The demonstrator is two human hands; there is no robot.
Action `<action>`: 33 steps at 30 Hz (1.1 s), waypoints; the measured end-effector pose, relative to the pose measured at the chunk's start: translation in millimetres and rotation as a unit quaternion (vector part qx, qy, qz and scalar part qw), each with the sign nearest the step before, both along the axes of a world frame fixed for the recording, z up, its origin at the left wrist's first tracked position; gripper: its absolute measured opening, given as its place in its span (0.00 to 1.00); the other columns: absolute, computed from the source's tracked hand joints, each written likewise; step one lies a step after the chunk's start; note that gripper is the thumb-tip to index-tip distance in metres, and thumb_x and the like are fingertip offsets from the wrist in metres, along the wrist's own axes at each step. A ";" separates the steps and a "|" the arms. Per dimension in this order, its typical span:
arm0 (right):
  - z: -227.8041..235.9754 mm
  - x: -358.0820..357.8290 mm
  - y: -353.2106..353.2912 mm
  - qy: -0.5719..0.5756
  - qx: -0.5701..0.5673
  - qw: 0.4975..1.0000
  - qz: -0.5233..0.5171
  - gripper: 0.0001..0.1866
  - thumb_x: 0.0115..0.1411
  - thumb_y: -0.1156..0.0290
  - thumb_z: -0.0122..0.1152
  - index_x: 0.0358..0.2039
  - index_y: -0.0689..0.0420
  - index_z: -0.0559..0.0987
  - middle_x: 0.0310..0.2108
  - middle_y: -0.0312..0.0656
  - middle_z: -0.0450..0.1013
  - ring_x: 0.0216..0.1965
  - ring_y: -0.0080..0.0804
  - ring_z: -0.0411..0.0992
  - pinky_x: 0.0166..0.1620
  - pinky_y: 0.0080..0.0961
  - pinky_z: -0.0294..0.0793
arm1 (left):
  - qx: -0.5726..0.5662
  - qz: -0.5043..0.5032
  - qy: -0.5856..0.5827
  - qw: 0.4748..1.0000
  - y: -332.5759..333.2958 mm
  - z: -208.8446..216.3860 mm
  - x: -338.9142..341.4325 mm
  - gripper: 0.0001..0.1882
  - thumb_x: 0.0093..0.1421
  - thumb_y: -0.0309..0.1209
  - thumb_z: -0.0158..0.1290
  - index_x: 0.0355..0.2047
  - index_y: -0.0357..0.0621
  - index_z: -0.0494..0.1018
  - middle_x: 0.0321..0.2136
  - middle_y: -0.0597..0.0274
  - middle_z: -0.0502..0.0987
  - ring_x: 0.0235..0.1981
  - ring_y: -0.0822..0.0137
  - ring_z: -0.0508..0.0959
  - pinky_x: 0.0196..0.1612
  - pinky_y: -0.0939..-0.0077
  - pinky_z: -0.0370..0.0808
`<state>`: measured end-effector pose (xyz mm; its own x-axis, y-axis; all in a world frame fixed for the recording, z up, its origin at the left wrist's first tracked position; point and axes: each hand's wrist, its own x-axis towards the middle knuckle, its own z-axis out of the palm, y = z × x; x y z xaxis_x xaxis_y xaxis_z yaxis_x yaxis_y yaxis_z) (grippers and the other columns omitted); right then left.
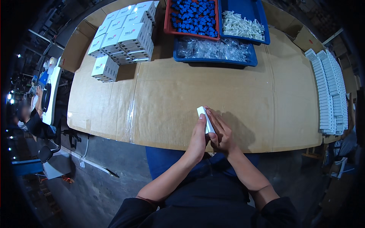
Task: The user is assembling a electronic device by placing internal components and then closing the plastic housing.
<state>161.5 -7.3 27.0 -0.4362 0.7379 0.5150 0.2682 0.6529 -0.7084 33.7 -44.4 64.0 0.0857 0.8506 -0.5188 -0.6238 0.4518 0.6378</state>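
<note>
A small white box is held upright between my two hands, close to the table's near edge. My left hand grips its left side, with the thumb lying along the face toward me. On the other side my right hand presses its fingers along the box, the thumb near its lower end. Both palms hide much of the box, so I cannot tell whether its flaps are folded in.
Stacked white boxes stand at the back left of the cardboard-covered table. Behind the hands are a red tray of blue parts, a blue tray of white pieces and another blue tray of clear bags. White cartons line the right. A person sits far left.
</note>
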 end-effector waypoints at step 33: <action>38.0 5.0 -5.6 -0.007 -0.192 0.980 0.049 0.30 0.69 0.63 0.61 0.66 0.68 0.70 0.69 0.57 0.65 0.64 0.52 0.72 0.61 0.36 0.74 | 0.241 -0.007 0.287 0.927 6.5 1.0 -15.1 0.35 0.79 0.50 0.30 0.76 0.39 0.46 0.74 0.53 0.52 0.72 0.57 0.58 0.73 0.61 0.55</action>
<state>166.4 -12.9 65.0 -0.5192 0.8307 0.2009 0.2292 0.3618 -0.9037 18.5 -38.0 65.0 -0.0740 0.9964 -0.0424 -0.1161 0.0337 0.9927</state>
